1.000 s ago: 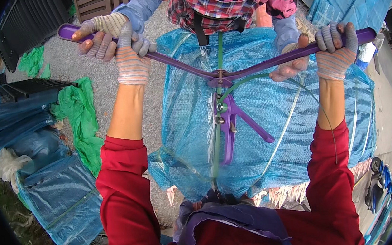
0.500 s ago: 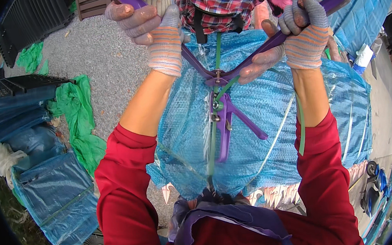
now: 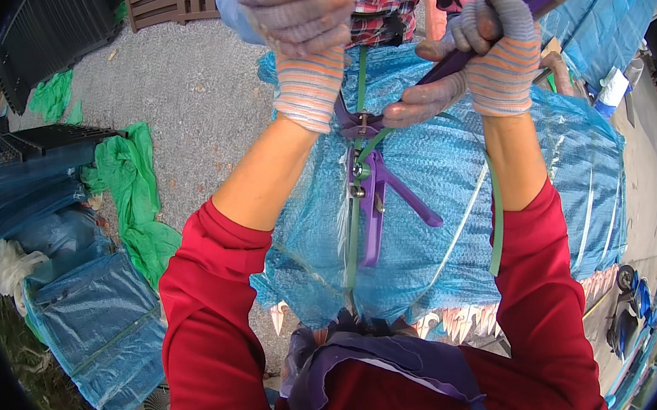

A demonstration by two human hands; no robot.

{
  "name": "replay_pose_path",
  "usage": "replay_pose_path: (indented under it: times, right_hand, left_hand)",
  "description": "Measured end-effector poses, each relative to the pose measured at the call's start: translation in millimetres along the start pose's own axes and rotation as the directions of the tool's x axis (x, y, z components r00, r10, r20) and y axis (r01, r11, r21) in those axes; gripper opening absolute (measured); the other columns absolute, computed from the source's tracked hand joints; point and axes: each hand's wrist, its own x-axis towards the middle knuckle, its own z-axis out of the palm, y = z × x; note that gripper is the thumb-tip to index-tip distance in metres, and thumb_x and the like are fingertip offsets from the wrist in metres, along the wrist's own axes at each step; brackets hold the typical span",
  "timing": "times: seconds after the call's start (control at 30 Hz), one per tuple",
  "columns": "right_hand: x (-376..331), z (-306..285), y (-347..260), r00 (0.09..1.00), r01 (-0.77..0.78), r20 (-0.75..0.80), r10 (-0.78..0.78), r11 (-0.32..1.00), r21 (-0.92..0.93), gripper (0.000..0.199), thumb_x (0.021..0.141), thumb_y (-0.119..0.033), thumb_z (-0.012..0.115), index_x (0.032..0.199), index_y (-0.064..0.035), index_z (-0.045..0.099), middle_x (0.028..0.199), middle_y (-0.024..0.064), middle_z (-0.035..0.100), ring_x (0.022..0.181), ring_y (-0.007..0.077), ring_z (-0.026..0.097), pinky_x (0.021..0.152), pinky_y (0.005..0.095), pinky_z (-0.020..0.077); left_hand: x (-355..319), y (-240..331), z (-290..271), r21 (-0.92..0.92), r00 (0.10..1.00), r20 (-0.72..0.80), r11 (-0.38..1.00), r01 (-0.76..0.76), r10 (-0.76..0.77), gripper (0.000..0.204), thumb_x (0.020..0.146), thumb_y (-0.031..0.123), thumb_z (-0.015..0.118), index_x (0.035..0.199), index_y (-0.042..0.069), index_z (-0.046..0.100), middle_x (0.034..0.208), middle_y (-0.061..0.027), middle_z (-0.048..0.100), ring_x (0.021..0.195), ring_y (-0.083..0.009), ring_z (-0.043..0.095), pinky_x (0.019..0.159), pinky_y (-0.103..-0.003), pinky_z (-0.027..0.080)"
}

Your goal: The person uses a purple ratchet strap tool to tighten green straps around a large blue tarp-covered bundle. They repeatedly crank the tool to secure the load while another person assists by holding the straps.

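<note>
A big bundle wrapped in blue woven plastic (image 3: 447, 264) lies before me, with a green strap (image 3: 354, 262) running over its top. On the strap sits a purple strapping tensioner (image 3: 373, 208) with its lever angled to the right. Just beyond it, the jaws of a long-handled purple strapping sealer (image 3: 360, 125) are at the strap. My gloved left hand (image 3: 301, 20) is closed at the left handle, which it mostly hides. Wrapped around the right handle is my gloved right hand (image 3: 492, 52), a few fingers partly extended. A loose strap end hangs by my right forearm.
Another person in plaid clothing (image 3: 397, 18) stands at the bundle's far side. Green plastic sheeting (image 3: 136, 201), blue-wrapped packs (image 3: 101, 325) and black crates (image 3: 48, 46) lie to the left. Pale pointed pieces (image 3: 473, 322) stick out under the bundle's near edge. A motorcycle (image 3: 628, 309) stands right.
My left hand has swung rightward and up, bringing the left handle nearer the right one. My right hand has shifted slightly left. The tensioner stays almost in place.
</note>
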Motion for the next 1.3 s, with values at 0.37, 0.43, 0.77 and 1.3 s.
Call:
replay_pose_path:
  times: [0.37,0.43,0.77,1.3]
  right_hand:
    - [-35.0,-193.9,-18.7,0.81,0.017,-0.568,0.145,0.963,0.27,0.028,0.092,-0.031,0.05,0.075,-0.0088,0.048,0.056,-0.0018,0.035,0.047,0.011,0.033,0.048,0.0279,0.0307]
    - [-44.1,-212.3,-2.4,0.598,0.066,-0.788,0.147,0.971,0.231,0.035,0.094,-0.037,0.049,0.074,-0.009,0.047,0.056,-0.0019,0.035,0.048,0.0115,0.034,0.047,0.0283,0.032]
    - [-93.1,-345.5,37.3,0.471,0.217,-0.858,0.204,0.916,0.337,0.043,0.094,-0.047,0.047,0.071,-0.0108,0.044,0.058,-0.0024,0.04,0.049,0.0115,0.039,0.048,0.029,0.0386]
    - [9.3,-237.1,-12.7,0.725,-0.091,-0.67,0.158,0.987,0.134,0.027,0.09,-0.022,0.061,0.106,-0.0043,0.05,0.102,0.0153,0.057,0.097,0.0296,0.054,0.091,0.0504,0.0439]
  left_hand:
    - [18.2,13.0,-155.5,-0.589,0.679,-0.338,0.709,0.388,-0.652,0.035,0.087,0.034,0.063,0.065,0.015,0.043,0.049,0.0048,0.03,0.046,-0.0134,0.031,0.059,-0.037,0.043]
    - [17.6,-18.1,-197.9,-0.618,0.616,-0.377,0.683,0.389,-0.692,0.034,0.088,0.039,0.062,0.069,0.015,0.047,0.056,0.0039,0.042,0.055,-0.0153,0.043,0.067,-0.039,0.047]
    - [-13.1,-53.8,-199.3,-0.456,0.519,-0.433,0.675,0.58,-0.737,0.034,0.095,0.036,0.049,0.106,0.004,0.046,0.111,-0.0163,0.055,0.106,-0.034,0.054,0.096,-0.052,0.041]
    - [-21.2,1.7,-144.6,-0.074,0.712,-0.077,0.716,0.694,-0.698,0.056,0.093,0.029,0.049,0.136,-0.003,0.03,0.137,-0.0215,0.039,0.123,-0.0341,0.044,0.1,-0.046,0.041]
